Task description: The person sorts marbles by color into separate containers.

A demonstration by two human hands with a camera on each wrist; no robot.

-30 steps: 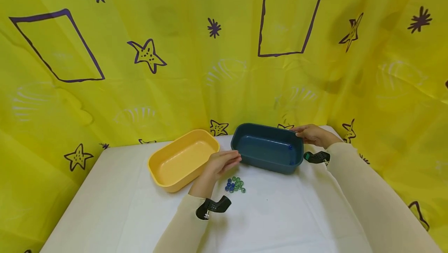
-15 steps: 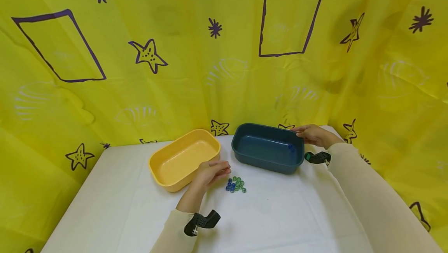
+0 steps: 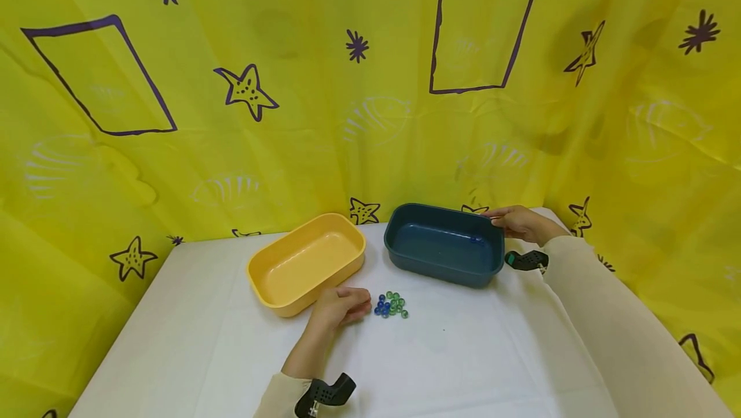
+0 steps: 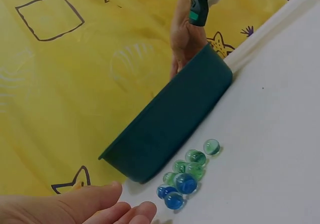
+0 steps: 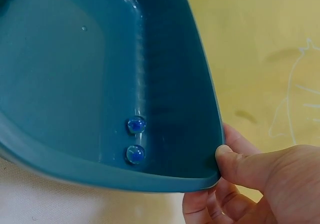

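My left hand (image 3: 341, 307) hovers just left of a small cluster of glass marbles (image 3: 392, 305), its fingers held loosely with nothing between them. Blue marbles (image 4: 186, 183) make up the near side of the cluster in the left wrist view, and green marbles (image 4: 195, 170) the far side. At the back right, my right hand (image 3: 521, 224) pinches the corner rim of a dark teal plastic bin (image 3: 431, 244), thumb on top and fingers underneath. Inside that bin lie two blue marbles (image 5: 136, 139), close to its end wall.
A yellow plastic bin (image 3: 301, 270) stands to the left of the teal one, with bare floor showing inside. Both rest on a white-covered table (image 3: 451, 366). Behind hangs a yellow patterned curtain (image 3: 289, 161).
My left hand has come down from beside the teal bin to the marble cluster's left. In the teal bin the two blue marbles have rolled together. My right hand keeps its grip.
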